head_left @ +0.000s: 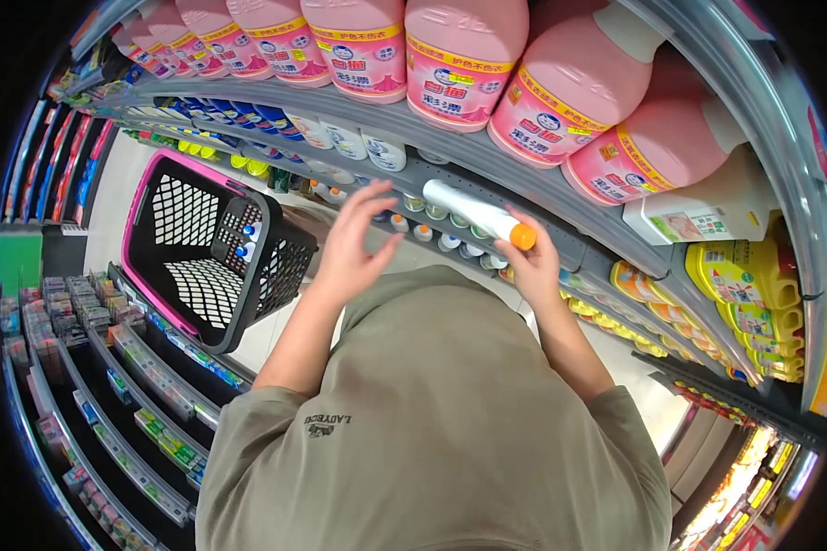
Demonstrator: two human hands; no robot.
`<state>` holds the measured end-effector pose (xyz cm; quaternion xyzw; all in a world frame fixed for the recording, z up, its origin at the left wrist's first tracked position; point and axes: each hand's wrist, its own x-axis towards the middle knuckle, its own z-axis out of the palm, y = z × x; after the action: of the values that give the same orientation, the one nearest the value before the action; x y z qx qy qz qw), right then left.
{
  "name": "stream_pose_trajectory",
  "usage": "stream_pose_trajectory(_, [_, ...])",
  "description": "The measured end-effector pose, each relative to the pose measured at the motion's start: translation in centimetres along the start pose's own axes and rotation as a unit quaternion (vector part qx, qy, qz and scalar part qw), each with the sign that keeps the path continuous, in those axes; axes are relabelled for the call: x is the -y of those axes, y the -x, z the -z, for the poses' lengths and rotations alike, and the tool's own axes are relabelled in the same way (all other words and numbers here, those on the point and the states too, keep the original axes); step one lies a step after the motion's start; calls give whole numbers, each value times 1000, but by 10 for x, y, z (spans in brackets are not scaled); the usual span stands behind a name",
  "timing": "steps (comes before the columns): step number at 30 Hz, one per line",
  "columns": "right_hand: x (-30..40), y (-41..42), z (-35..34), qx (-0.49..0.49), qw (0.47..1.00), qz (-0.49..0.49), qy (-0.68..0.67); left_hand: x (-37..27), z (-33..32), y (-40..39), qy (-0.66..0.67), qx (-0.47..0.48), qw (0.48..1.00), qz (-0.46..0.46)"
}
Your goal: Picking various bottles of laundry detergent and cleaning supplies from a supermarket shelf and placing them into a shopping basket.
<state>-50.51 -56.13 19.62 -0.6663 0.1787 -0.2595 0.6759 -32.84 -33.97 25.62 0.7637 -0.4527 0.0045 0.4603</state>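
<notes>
My right hand [536,260] grips a white bottle [465,204] near its orange cap [522,237]. The bottle lies tilted in the air, its cap end towards me and its base pointing up and left at the shelf. My left hand [356,242] is raised to the left of the bottle, fingers spread, with nothing in it. Below the hands, a low shelf row holds several small bottles with orange, white and blue caps [423,233]. White bottles [384,149] stand on the shelf just beyond my left hand.
A black shopping basket [207,289] with a pink rim stands on the floor at left, holding blue-capped bottles [245,252]. Large pink bottles [458,82] line the upper shelf. Yellow jugs [744,275] fill shelves at right. A rack of small packages [158,427] is at lower left.
</notes>
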Motion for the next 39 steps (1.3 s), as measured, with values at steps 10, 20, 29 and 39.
stream_pose_trajectory(10, [105, 1, -46, 221, 954, -13, 203, -47, -3, -18, 20, 181, 981, -67])
stream_pose_trajectory(20, [131, -34, -153, 278, 938, 97, 182, -26, 92, 11, 37, 11, 999, 6])
stream_pose_trajectory(29, [108, -61, -241, 294, 950, 48, 87, 43, 224, 61, 28, -157, 965, 207])
stream_pose_trajectory(39, [43, -44, -272, 271, 947, -107, 134, 222, 298, 126, -128, -181, 884, 412])
